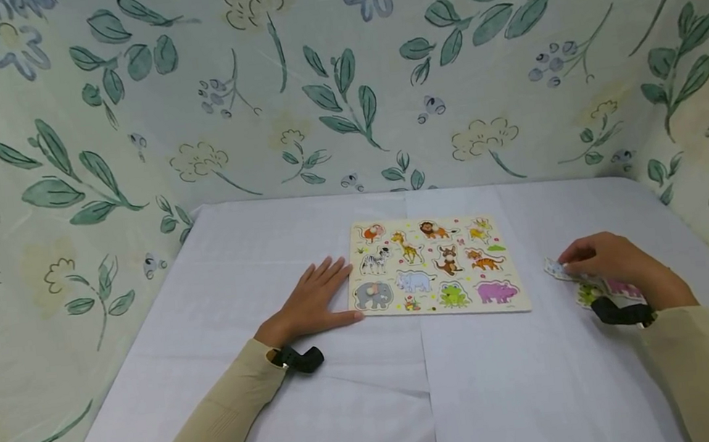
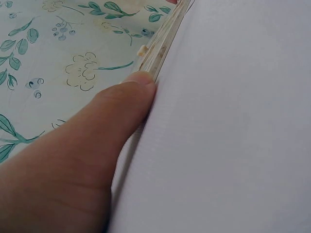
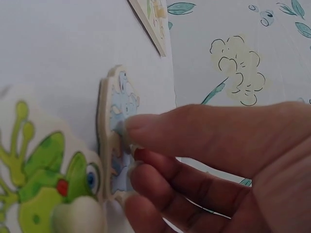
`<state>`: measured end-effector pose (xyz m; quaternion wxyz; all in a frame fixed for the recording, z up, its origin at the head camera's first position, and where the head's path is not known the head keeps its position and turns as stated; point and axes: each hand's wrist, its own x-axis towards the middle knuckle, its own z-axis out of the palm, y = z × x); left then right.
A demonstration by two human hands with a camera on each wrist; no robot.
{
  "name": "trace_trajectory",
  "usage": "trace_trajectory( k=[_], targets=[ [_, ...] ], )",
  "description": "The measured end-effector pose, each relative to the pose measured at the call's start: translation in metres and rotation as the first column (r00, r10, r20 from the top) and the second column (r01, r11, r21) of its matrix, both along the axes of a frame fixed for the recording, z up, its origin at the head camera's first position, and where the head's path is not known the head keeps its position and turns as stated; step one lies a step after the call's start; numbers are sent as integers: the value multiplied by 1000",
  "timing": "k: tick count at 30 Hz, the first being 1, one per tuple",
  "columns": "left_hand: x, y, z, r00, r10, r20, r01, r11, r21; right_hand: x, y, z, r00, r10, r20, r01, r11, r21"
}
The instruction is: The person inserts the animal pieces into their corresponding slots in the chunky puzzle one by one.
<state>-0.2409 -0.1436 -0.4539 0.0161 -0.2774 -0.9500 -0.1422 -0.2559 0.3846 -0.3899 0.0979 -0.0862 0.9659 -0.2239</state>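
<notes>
A wooden animal puzzle board point(image 1: 472, 309) lies on the white-covered table. My left hand point(image 1: 311, 302) rests flat at its left side, fingers spread. In the left wrist view the thumb point(image 2: 116, 109) touches the board's edge. To the right of the board, my right hand point(image 1: 619, 267) pinches a pale blue animal puzzle piece point(image 3: 119, 109) between thumb and fingers. Close by the right hand lie a green frog piece point(image 3: 41, 194) with a knob and a pink piece point(image 1: 625, 290), partly covered by the hand and wrist strap.
White cloth point(image 1: 479, 389) covers the table, with a seam running toward me. Floral curtains point(image 1: 340, 91) hang behind the table and along both sides. Black straps point(image 1: 305, 359) sit on both wrists.
</notes>
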Motion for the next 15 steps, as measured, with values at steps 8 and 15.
trace_trajectory(
  k=[8, 15],
  targets=[
    [-1, 0, -2, 1000, 0, -8, 0, 1000, -10, -1, 0, 0, 1000, -2, 11, 2, 1000, 8],
    [-1, 0, -1, 1000, 0, -1, 0, 1000, -7, -1, -1, 0, 1000, -15, 11, 14, 1000, 20]
  ],
)
